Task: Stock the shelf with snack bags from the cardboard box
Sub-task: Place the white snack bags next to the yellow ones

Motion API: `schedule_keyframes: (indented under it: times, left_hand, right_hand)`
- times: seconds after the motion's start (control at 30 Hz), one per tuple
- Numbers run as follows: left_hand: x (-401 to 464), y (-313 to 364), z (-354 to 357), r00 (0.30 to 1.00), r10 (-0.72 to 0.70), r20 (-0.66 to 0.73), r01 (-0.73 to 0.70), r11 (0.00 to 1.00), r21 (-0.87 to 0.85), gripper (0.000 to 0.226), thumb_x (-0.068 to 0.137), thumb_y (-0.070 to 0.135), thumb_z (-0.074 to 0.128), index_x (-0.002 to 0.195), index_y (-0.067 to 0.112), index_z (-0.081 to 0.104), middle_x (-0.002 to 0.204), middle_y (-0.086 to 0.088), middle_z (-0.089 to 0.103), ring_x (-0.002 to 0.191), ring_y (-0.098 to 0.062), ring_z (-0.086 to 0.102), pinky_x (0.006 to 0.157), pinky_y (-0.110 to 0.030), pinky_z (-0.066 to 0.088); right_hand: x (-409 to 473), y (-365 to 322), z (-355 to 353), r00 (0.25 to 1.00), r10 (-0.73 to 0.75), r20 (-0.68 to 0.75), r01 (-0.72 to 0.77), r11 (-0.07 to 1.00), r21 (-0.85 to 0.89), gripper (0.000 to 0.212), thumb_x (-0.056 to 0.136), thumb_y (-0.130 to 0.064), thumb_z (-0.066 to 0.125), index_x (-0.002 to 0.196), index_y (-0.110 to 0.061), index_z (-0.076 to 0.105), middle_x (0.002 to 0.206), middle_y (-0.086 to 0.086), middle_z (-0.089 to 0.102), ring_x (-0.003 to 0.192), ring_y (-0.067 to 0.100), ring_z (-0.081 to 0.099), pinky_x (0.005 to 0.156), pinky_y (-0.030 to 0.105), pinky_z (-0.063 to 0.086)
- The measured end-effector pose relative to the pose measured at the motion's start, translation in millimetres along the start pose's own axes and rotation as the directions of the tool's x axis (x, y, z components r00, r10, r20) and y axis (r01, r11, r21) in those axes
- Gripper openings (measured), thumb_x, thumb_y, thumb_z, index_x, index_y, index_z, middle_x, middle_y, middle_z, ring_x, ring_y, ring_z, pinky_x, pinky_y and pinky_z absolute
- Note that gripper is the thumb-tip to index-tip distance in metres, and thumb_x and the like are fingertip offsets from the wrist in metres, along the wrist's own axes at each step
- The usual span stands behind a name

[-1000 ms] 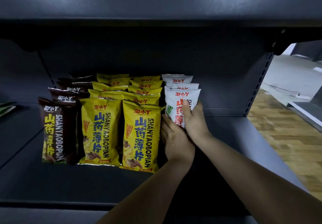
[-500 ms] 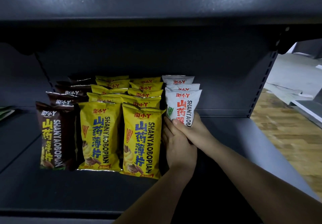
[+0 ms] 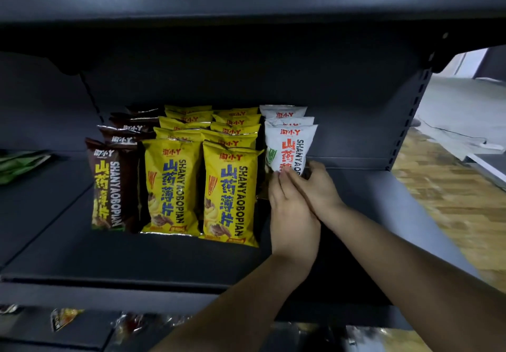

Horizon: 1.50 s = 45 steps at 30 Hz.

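Far to my left a green packet (image 3: 19,164) lies flat on the neighbouring shelf section, well apart from the rows I am building. Next comes the file of brown bags (image 3: 111,187), then two files of yellow bags (image 3: 171,187), all standing upright on the dark shelf (image 3: 164,258) with their printed fronts toward me and their long sides running up and down. Right of the yellow files stands the short white row, and its front white bag (image 3: 289,146) is the one I am handling. It sits just beyond my fingertips, farther back than the front yellow bags, its long axis nearly vertical with the top leaning slightly to the right, its face turned toward me.

My left hand (image 3: 294,214) rests flat and extended, fingers together, its back up, between the front yellow bag and the white row, its fingertips touching the white bag's lower left edge. My right hand (image 3: 315,184) crosses over it and lies on the bag's bottom edge, fingers curled loosely; I cannot tell whether they pinch the bag or only press on it. Both hands are about equally near the bag, the right slightly deeper. The bag looks seated, so I judge the coming move is to let go and draw both hands straight back toward me, keeping the bag from tipping forward into the empty space in front of it. The cardboard box is not in view
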<state>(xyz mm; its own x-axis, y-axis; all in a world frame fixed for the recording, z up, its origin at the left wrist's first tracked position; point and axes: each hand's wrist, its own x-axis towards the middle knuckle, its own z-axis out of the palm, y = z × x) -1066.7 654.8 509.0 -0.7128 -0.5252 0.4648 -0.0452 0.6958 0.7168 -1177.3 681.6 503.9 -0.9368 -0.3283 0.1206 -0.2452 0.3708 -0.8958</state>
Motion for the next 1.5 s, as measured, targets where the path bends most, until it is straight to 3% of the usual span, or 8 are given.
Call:
schedule_keyframes:
  times: [0.1,0.23,0.37,0.5,0.8,1.07,1.27,1.5]
  left_hand:
    - [-13.4,3.2,-29.8,0.985,0.163,-0.061,-0.164,0.986,-0.02,0.051,0.078,0.014,0.025,0.119,0.008,0.056,0.119,-0.008,0.056,0.115,-0.024,0.052,0.098,-0.034,0.044]
    - [-23.1,-13.5,-72.5,0.935,0.281,-0.217,-0.255,0.957,0.14,0.037,0.07,0.003,0.04,0.104,0.006,0.053,0.101,-0.013,0.055,0.094,-0.027,0.047,0.084,-0.037,0.041]
    - [-26.7,-47.0,-98.5,0.962,0.108,-0.251,-0.069,0.985,0.158,0.049,0.078,0.016,0.053,0.123,0.0,0.041,0.119,-0.019,0.047,0.114,-0.033,0.042,0.099,-0.042,0.038]
    - [-27.5,-58.8,-101.6,0.99,-0.14,-0.022,0.139,0.989,-0.059,0.063,0.086,0.005,0.057,0.14,0.001,0.026,0.137,-0.016,0.036,0.131,-0.03,0.031,0.11,-0.032,0.026]
    - [-13.2,-63.4,-94.1,0.983,-0.186,-0.01,0.18,0.964,-0.197,0.062,0.09,0.001,0.051,0.144,0.007,0.021,0.136,-0.008,0.029,0.132,-0.02,0.027,0.109,-0.025,0.024]
    - [19.5,-67.2,-96.4,0.98,-0.182,0.083,0.2,0.858,-0.473,0.073,0.076,0.049,0.059,0.138,0.027,0.03,0.13,0.006,0.054,0.123,-0.011,0.051,0.108,-0.042,0.039]
    - [26.5,-71.6,-91.2,0.976,-0.15,0.16,0.211,0.843,-0.494,0.062,0.084,0.038,0.061,0.136,0.034,0.029,0.126,0.01,0.055,0.116,-0.004,0.053,0.104,-0.036,0.043]
    - [25.0,-75.6,-89.2,0.988,-0.131,0.083,0.155,0.869,-0.47,0.06,0.087,0.035,0.063,0.135,0.037,0.027,0.131,0.009,0.052,0.118,0.002,0.051,0.097,-0.017,0.043]
  right_hand:
    - [-31.7,-12.0,-3.6,0.994,-0.072,-0.078,0.068,0.996,-0.052,0.053,0.078,-0.052,0.062,0.117,-0.017,0.059,0.112,0.003,0.059,0.107,0.017,0.057,0.095,0.037,0.049]
    - [-79.5,-34.9,-8.4,0.963,-0.27,-0.003,0.268,0.959,-0.094,0.03,0.095,-0.018,0.055,0.123,-0.01,0.059,0.114,0.003,0.05,0.113,0.018,0.05,0.101,0.026,0.039]
    - [-98.8,-41.3,5.9,0.933,-0.318,0.17,0.335,0.939,-0.082,0.043,0.091,-0.031,0.06,0.128,-0.009,0.055,0.129,0.007,0.05,0.123,0.017,0.046,0.105,0.026,0.035]
    - [-103.9,-48.4,30.0,0.88,-0.313,0.358,0.354,0.934,-0.055,0.062,0.086,-0.038,0.066,0.138,-0.014,0.041,0.134,0.001,0.047,0.126,0.012,0.042,0.1,0.02,0.034]
    - [-90.2,-44.2,50.6,0.895,-0.355,0.271,0.362,0.932,0.023,0.05,0.096,-0.013,0.052,0.142,-0.012,0.034,0.136,0.007,0.045,0.124,0.016,0.043,0.095,0.016,0.031]
    - [-81.4,-40.7,50.6,0.862,-0.429,0.27,0.414,0.903,0.114,0.059,0.096,-0.004,0.048,0.147,-0.02,0.024,0.136,-0.015,0.034,0.125,-0.007,0.031,0.092,-0.008,0.021]
    - [-82.5,-31.9,54.8,0.867,-0.459,0.194,0.436,0.887,0.15,0.058,0.089,-0.063,0.034,0.14,-0.038,0.022,0.136,-0.017,0.039,0.119,-0.02,0.037,0.09,-0.004,0.03]
    - [-79.1,-30.5,58.2,0.856,-0.485,0.179,0.472,0.874,0.111,0.062,0.087,-0.069,0.028,0.138,-0.034,0.022,0.132,-0.019,0.036,0.117,-0.029,0.029,0.091,-0.007,0.025]
